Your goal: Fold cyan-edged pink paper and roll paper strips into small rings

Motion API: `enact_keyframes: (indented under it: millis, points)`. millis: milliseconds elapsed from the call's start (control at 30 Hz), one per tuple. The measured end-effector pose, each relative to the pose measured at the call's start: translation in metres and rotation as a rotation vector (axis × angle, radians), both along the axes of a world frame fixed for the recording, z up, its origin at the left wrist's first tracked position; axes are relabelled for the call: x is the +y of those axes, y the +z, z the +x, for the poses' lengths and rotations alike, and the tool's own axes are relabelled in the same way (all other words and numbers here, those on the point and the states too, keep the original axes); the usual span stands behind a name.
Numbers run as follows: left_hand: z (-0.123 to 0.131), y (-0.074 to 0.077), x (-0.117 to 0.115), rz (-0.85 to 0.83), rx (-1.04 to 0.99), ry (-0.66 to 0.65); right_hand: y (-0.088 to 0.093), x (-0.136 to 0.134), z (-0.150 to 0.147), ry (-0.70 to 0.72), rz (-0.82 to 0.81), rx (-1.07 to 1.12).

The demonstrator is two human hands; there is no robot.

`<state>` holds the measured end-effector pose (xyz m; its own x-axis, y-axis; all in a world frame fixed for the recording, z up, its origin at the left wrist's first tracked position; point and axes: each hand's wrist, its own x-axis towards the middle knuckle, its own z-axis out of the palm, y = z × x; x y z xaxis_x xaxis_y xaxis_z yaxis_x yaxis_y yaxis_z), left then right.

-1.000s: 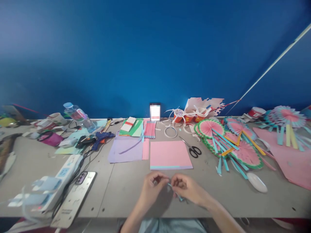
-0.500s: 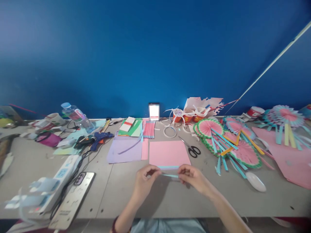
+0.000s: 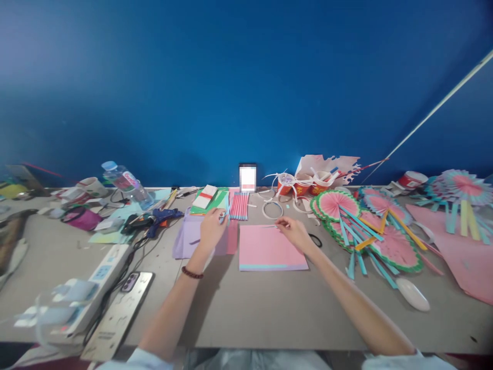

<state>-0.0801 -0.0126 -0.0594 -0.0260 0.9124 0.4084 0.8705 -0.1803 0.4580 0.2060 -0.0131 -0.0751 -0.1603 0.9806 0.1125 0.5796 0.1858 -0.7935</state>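
Pale strip in the right hand, left hand bent over the purple sheet

The pink sheet [image 3: 273, 249] lies on the tabletop [image 3: 246, 308], under and just left of the right hand [image 3: 295, 231]; it makes a flat base, so the forearm should stay light there and not drag it askew. The purple sheet [image 3: 183, 244] lies beneath the left hand [image 3: 213, 226] and is best left undisturbed while the fingers work above it. The right hand, thumb and finger closed in a pinch, holds the pale strip [image 3: 269, 226] by one end; it juts from the fingertips toward the left hand, near the far edge of the pink sheet. A gentle grip would suit something so thin, since a hard one may crease it. The left hand is partly curled, with the blue strip [image 3: 227, 205] just beyond its fingertips.

As for what is hidden, the left forearm and hand cover part of the purple sheet. Of the scissors [image 3: 316, 240], only a black handle loop shows plainly beside the right wrist; the rest is out of sight. Whether the left fingers have hold of anything, I cannot tell. The pale strip is faint, perhaps lying on the pink sheet, perhaps just above it
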Motion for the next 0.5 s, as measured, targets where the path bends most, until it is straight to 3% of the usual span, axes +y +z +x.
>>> enact_keyframes:
  millis: [100, 233, 500]
  points:
    - [-0.002, -0.022, 0.013, 0.005, 0.052, 0.007, -0.013, 0.006, -0.001, -0.076, 0.115, -0.051]
    - [-0.001, -0.047, 0.015, 0.074, 0.153, 0.051, -0.023, 0.003, -0.002, -0.148, 0.264, -0.095]
    - [-0.007, -0.054, 0.011, 0.121, 0.103, 0.081, -0.035, 0.000, -0.002, -0.191, 0.337, -0.142]
